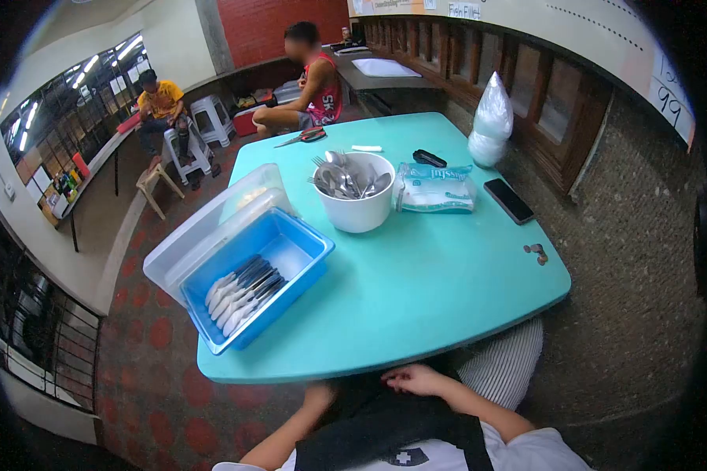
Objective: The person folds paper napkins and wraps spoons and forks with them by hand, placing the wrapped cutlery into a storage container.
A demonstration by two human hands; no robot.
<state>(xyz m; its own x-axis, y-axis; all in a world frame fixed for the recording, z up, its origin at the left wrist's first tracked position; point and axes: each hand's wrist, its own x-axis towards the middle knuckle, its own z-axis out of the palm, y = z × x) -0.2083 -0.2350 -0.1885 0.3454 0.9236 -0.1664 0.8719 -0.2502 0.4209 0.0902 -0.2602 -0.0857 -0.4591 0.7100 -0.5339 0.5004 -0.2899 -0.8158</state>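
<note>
Inside the blue rectangular plastic bin lies white-wrapped metal cutlery, probably light, stiff, best pinched at the wrapping; nearside of bin, right hand loosely uncurled, seemingly empty, left hand blurred, grip unclear.

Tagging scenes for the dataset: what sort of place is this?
Probably an eatery or canteen: a white tub of spoons and forks, a blue bin of what look like wrapped utensils, and a "Fish Fillet" sign.

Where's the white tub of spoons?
In the head view, the tub stands on the table, between the blue bin, left, and the plastic pack, right.
</note>
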